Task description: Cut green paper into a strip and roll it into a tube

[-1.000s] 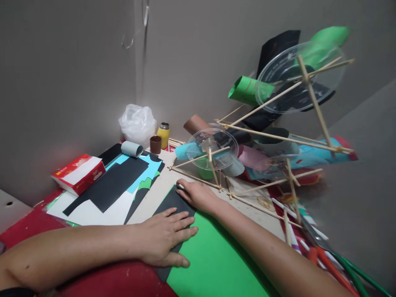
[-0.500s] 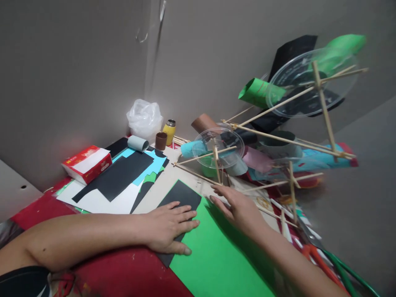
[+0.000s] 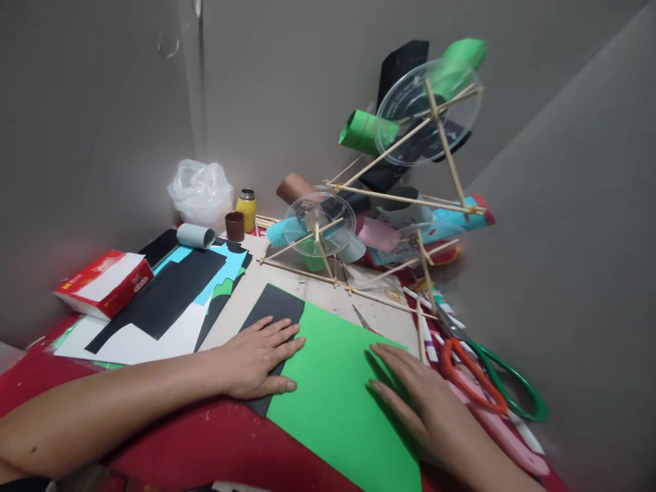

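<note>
Flat green sheet (image 3: 343,389) at bottom centre of frame on the surface (image 3: 179,441), black sheet (image 3: 271,301) at its left. Left hand (image 3: 253,365) flat on black sheet, grip spread, nothing pinched. Right hand (image 3: 423,393) over the right part, grip loose, thumb and fingers apart; can't tell if touching. Paper looks light, thin, fairly stiff, likely slides and creases easily; best pinched gently at a bare edge or corner.

A red-covered table (image 3: 205,444) carries a flat beige board (image 3: 234,301); left of the board lie black, blue and white paper sheets (image 3: 180,294), and a bright green paper sheet (image 3: 338,383) probably covers its near edge (hidden here).
</note>
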The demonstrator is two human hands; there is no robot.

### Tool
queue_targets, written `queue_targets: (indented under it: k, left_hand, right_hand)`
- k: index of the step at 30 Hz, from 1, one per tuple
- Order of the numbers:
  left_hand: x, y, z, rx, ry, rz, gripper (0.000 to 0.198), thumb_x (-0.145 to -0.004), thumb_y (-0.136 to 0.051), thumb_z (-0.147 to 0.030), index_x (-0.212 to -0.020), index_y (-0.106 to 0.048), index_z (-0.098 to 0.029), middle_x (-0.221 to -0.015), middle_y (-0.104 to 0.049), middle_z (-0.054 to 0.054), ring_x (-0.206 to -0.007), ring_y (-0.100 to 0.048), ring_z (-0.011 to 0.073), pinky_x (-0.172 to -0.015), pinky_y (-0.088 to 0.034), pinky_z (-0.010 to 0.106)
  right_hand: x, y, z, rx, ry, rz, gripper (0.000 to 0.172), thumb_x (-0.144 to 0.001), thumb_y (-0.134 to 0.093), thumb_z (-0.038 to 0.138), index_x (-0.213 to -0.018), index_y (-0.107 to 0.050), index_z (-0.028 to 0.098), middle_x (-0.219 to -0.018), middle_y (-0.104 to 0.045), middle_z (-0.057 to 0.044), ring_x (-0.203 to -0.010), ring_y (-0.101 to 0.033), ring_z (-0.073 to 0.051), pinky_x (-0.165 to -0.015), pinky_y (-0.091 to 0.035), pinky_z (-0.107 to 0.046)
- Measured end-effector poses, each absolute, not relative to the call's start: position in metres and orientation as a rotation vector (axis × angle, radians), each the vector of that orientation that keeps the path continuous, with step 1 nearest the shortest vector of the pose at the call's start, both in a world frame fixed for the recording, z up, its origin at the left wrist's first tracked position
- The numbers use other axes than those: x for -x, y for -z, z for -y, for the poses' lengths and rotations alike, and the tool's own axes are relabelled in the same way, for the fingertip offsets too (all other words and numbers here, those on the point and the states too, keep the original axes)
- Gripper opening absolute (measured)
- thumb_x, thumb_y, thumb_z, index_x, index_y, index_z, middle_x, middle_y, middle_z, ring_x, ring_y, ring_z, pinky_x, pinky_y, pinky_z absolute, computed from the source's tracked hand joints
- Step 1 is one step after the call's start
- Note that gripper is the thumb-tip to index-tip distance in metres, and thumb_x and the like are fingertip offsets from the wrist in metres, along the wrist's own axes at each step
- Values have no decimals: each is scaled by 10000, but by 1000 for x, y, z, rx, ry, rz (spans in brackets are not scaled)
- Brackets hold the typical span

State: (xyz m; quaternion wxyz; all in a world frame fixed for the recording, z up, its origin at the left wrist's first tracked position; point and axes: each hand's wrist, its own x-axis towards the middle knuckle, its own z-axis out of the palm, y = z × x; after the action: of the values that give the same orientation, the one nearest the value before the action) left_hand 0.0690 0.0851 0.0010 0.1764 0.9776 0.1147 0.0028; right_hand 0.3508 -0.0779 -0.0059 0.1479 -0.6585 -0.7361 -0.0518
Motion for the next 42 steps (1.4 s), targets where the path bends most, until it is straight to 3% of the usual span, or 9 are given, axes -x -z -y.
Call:
queue_targets:
  k: [5, 9, 14, 19, 22, 27, 34, 38, 42]
  left_hand:
    - [-71, -1, -85, -2802, 46, -377, 743, -903, -340, -639, -1490, -211, -203, -1556, -154, 110, -1436, -114, 284, -1152, -118, 484]
    - [-71, -2, -86, -2833, 89, -392, 738, -906, -312, -648, -1495, -185, -222, -1563, -136, 92, -1441, -90, 263, -1158, -99, 461]
    - [-71, -2, -87, -2864, 103, -399, 714, -917, -294, -637, -1495, -178, -235, -1566, -122, 80, -1442, -83, 252, -1158, -108, 449]
    - [-71, -1, -87, -2903, 55, -385, 679, -932, -308, -603, -1497, -161, -256, -1565, -142, 70, -1438, -117, 258, -1155, -131, 448]
    - [-73, -1, -87, -2914, 29, -393, 662, -938, -316, -587, -1496, -172, -259, -1559, -166, 71, -1431, -150, 269, -1150, -152, 461]
    - [-75, -1, -88, -2914, 18, -406, 654, -935, -337, -580, -1490, -206, -261, -1554, -177, 71, -1422, -180, 293, -1139, -185, 492]
    - [-75, -1, -87, -2925, 17, -407, 649, -938, -329, -576, -1492, -191, -268, -1556, -172, 65, -1425, -174, 279, -1141, -189, 481]
    - [-73, -4, -83, -2905, 50, -414, 660, -937, -332, -573, -1496, -175, -259, -1561, -157, 68, -1435, -133, 267, -1148, -161, 474]
    - [-71, -5, -82, -2862, 86, -406, 697, -923, -349, -589, -1494, -190, -223, -1559, -150, 93, -1438, -107, 265, -1153, -137, 475]
  right_hand:
    - [-319, -3, 117, 1849, 172, 2211, 595, -867, -556, 445, -1417, -395, 286, -1426, -469, -110, -1264, -482, -328, -934, -518, -514]
    - [-300, -5, 138, 1819, 130, 2325, 714, -833, -586, 497, -1464, -320, 295, -1466, -405, -97, -1286, -444, -360, -928, -517, -543]
    - [-303, 12, 143, 1865, 73, 2278, 633, -884, -544, 412, -1464, -308, 320, -1477, -394, -79, -1308, -422, -338, -960, -485, -557]
    - [-311, 18, 144, 1869, 22, 2215, 527, -911, -520, 350, -1417, -405, 263, -1463, -421, -115, -1329, -399, -314, -1003, -434, -560]
    - [-317, 10, 142, 1892, -9, 2101, 435, -922, -508, 314, -1345, -495, 214, -1381, -521, -133, -1279, -465, -284, -1017, -433, -512]
    - [-345, -9, 124, 1980, 123, 1813, 304, -927, -469, 271, -1183, -608, 185, -1119, -683, -129, -1031, -622, -260, -918, -489, -468]
    - [-369, -32, 47, 2256, 86, 1754, 288, -908, -493, 292, -1078, -657, 129, -1053, -691, -151, -995, -617, -268, -862, -460, -366]
    - [-369, -31, -2, 2355, -18, 1771, 257, -851, -552, 363, -869, -695, 150, -893, -714, -145, -842, -649, -288, -674, -445, -335]
    - [-369, -22, -30, 2407, -136, 1806, 129, -758, -596, 260, -741, -675, 160, -763, -702, -125, -708, -641, -269, -561, -366, -300]
